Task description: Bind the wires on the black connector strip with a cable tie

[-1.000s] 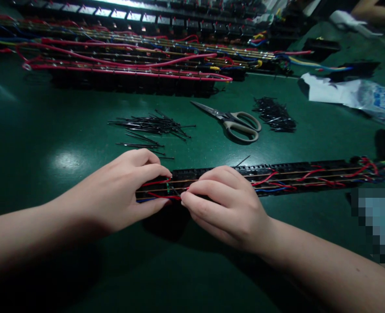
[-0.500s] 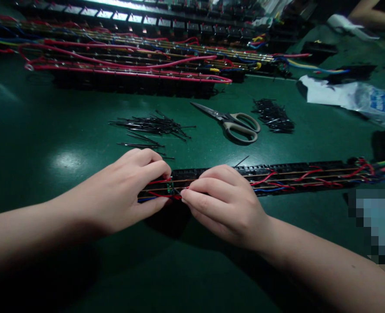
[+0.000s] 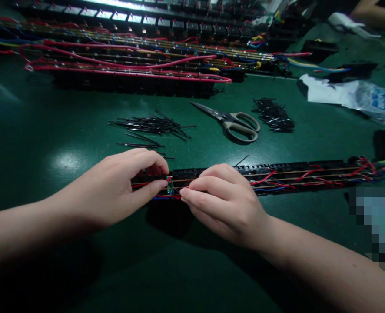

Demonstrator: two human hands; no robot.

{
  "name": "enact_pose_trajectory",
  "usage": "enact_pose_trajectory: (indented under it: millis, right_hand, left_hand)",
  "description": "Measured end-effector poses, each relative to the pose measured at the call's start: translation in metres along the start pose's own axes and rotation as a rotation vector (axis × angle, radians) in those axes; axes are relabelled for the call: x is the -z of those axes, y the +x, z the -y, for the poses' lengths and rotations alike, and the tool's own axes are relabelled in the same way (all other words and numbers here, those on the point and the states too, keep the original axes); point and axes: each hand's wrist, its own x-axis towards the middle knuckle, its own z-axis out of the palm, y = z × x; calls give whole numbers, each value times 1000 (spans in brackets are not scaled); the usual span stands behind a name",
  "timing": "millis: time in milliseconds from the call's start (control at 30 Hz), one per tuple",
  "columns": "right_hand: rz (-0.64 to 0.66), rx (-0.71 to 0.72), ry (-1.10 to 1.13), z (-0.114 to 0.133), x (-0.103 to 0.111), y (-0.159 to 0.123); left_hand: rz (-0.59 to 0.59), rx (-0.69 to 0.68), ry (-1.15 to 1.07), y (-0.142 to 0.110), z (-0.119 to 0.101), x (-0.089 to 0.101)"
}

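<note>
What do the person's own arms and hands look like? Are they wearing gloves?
No gloves! The left hand and right hand are bare, with no rings showing. The left forearm and right forearm show no sleeves, watch or bracelet.

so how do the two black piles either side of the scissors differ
The left pile spreads wider, with a few loose strands lying apart in front of it; the right pile is more compact. The left pile stretches mostly sideways, while the right pile slants down toward the picture's right. Both are thin black strands on the green table.
</note>
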Motion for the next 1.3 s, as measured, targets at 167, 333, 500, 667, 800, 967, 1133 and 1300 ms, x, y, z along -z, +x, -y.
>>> enact_pose_trajectory:
  millis: [167, 333, 500, 667, 800, 967, 1133, 1300]
  right_hand:
    - [-8, 21, -8, 0, 1, 1]
    - [7, 6, -24, 1, 1, 1]
    - [2, -17, -29, 3, -1, 3]
    - [19, -66, -15, 4, -3, 9]
    - [131, -134, -26, 6, 3, 22]
    - [237, -199, 31, 5, 7, 39]
    - [126, -181, 141, -2, -3, 37]
    - [54, -119, 149, -4, -8, 30]
  left_hand:
    - [-48, 40, -11, -2, -2, 2]
    - [-107, 17, -20, -5, -6, -1]
    - [-165, 2, -36, -6, -8, -4]
    - [-178, 29, -105, -3, -10, -4]
    - [-178, 95, -186, -2, -11, -3]
    - [-174, 109, -219, 0, -12, -1]
    - [-139, 132, -299, 2, -10, -3]
    - [-130, 199, -496, 4, -6, -7]
